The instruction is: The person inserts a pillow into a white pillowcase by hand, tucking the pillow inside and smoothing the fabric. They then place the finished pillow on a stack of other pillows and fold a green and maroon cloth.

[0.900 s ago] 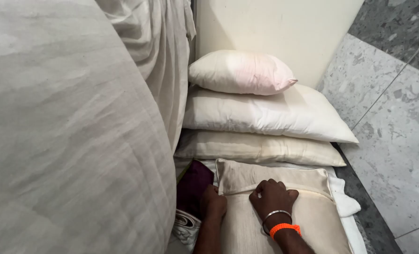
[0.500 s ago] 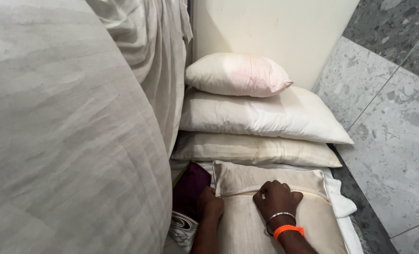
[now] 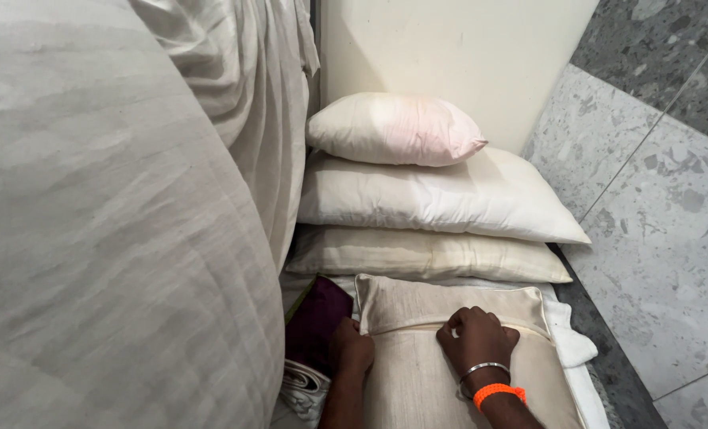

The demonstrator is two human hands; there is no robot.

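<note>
Right fingers (image 3: 464,324) curled and pinched along the seam line of the beige cushion cover (image 3: 449,373), apparently gripping a fold of fabric or a zip pull there, though too small to tell which. Right hand (image 3: 478,343) pressed knuckles-up on the cover's upper middle, with a silver bangle (image 3: 481,370) and an orange wristband (image 3: 499,392) at the wrist. Left hand (image 3: 352,349) set at the cover's left edge, fingers tucked down beside it and mostly hidden, so no telling whether clenched or loose; likely placed there to steady the cover while the right hand worked the seam. Cover itself flat and lengthwise, nearest of everything, on top of a white cloth (image 3: 570,342) showing past its right edge. Just left of the cover, a dark maroon fabric (image 3: 319,321), with a rolled pale cloth (image 3: 302,386) below it. Just beyond the cover's far edge, a stack of three pillows: a flat cream pillow (image 3: 425,253) lowest, a plump white pillow (image 3: 441,195) on that, a small pinkish pillow (image 3: 394,129) on top, all leaning toward a cream wall panel (image 3: 465,56), probably piled there to keep out of the way. Further left of the cover, a large draped pale sheet (image 3: 116,222). Right of the cover, speckled grey floor tiles (image 3: 656,238).
</note>
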